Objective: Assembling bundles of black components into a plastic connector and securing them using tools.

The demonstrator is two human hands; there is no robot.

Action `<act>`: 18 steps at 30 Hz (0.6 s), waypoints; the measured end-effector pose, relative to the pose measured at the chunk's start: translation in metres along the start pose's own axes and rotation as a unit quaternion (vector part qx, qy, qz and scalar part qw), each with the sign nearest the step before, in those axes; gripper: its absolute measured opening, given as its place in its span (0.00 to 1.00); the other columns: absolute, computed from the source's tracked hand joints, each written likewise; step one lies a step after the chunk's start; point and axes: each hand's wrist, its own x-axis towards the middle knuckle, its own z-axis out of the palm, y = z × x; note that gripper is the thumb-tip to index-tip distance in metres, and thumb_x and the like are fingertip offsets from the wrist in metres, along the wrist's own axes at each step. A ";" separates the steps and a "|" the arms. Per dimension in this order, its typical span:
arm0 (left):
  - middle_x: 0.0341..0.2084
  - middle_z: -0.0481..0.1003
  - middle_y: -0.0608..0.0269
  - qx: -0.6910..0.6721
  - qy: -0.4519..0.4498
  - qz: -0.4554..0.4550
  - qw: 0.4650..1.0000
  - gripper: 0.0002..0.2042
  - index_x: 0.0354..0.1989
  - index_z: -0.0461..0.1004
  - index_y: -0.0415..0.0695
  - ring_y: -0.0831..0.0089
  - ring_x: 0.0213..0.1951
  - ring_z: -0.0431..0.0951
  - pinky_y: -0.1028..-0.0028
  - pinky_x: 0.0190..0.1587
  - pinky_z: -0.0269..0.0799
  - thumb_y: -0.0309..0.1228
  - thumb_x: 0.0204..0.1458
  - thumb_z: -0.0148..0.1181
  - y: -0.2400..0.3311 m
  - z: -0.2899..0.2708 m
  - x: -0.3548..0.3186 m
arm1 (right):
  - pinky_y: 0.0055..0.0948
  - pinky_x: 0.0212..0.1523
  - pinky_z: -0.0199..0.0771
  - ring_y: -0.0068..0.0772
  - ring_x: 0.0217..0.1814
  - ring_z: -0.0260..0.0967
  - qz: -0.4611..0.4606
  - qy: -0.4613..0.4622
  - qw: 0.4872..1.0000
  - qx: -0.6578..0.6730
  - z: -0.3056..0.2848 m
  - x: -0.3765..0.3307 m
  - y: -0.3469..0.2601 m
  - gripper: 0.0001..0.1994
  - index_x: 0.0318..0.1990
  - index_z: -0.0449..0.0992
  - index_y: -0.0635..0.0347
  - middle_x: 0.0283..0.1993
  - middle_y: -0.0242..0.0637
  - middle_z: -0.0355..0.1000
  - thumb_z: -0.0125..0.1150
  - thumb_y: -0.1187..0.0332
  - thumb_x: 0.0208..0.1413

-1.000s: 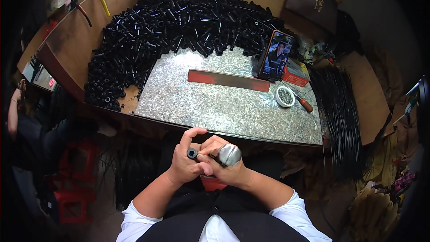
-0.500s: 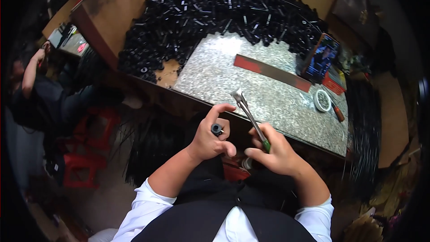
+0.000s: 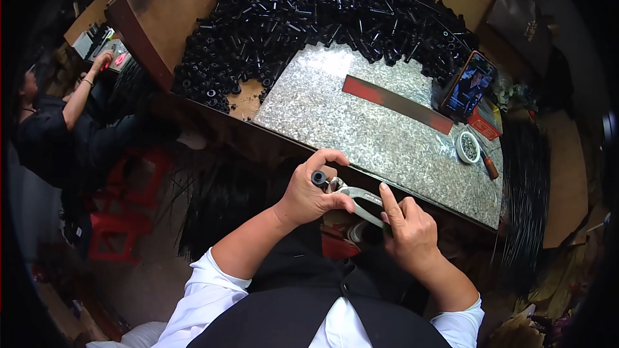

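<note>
while the left hand (image 3: 308, 194) pinches a short black tube piece (image 3: 319, 178) just in front of the chest, the right hand (image 3: 407, 232) brings the metal pliers (image 3: 358, 198) up against it, right at the near edge of the bench (image 3: 361, 135). left fingers are curled in tight, thumb and forefinger closed round the tube, its open end facing up. right fingers wrap the pliers' handles, forefinger stretched along the top; the handles look part squeezed, though whether the tool's tip is clamped on the tube or merely touching it, i cannot tell from this angle. as for progress, a huge heap of black tube pieces (image 3: 309, 19) curves round the far side of the speckled slab, and i can't see which are finished, so my read is one piece in hand with plenty left. over on the slab lie a long red-edged bar (image 3: 396, 104), a small white dish (image 3: 468, 147), and a phone (image 3: 472, 86) propped upright. off to the left, another person (image 3: 71, 122) in dark clothes works at a separate station.
</note>
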 end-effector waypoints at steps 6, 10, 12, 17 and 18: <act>0.17 0.69 0.75 0.012 0.014 -0.010 1.000 0.35 0.46 0.63 0.41 0.91 0.23 0.65 0.87 0.24 0.58 0.42 0.31 0.77 -0.004 0.005 -0.008 | 0.33 0.28 0.61 0.37 0.29 0.61 -0.024 0.044 0.994 -0.098 -0.002 0.001 0.004 0.31 0.62 0.64 0.56 0.28 0.37 0.60 0.60 0.74 0.45; 0.19 0.72 0.72 0.019 0.006 -0.014 1.000 0.34 0.46 0.62 0.41 0.89 0.24 0.69 0.86 0.26 0.62 0.40 0.32 0.77 -0.002 0.009 -0.004 | 0.33 0.27 0.61 0.36 0.28 0.61 -0.020 0.053 0.993 -0.107 -0.005 0.000 0.007 0.31 0.61 0.65 0.55 0.28 0.37 0.59 0.60 0.74 0.44; 0.19 0.72 0.72 0.008 0.004 -0.013 1.000 0.35 0.46 0.63 0.40 0.89 0.25 0.69 0.86 0.26 0.62 0.40 0.32 0.77 0.001 0.011 -0.005 | 0.33 0.25 0.61 0.35 0.26 0.61 -0.031 0.063 0.992 -0.107 -0.006 -0.002 0.007 0.32 0.60 0.66 0.56 0.27 0.36 0.59 0.59 0.76 0.40; 0.18 0.73 0.70 0.039 0.012 0.016 0.999 0.31 0.44 0.63 0.40 0.90 0.24 0.70 0.86 0.26 0.64 0.37 0.34 0.77 0.003 0.008 -0.003 | 0.33 0.22 0.61 0.33 0.22 0.60 -0.048 0.043 0.994 -0.092 -0.009 0.003 0.011 0.34 0.60 0.66 0.58 0.25 0.36 0.58 0.58 0.76 0.36; 0.18 0.68 0.77 0.028 0.027 0.001 0.999 0.36 0.45 0.64 0.41 0.91 0.23 0.64 0.88 0.25 0.58 0.44 0.29 0.77 0.001 0.010 -0.003 | 0.33 0.22 0.62 0.33 0.22 0.60 -0.042 0.022 0.997 -0.065 -0.012 0.004 0.010 0.34 0.60 0.66 0.59 0.24 0.36 0.57 0.58 0.76 0.37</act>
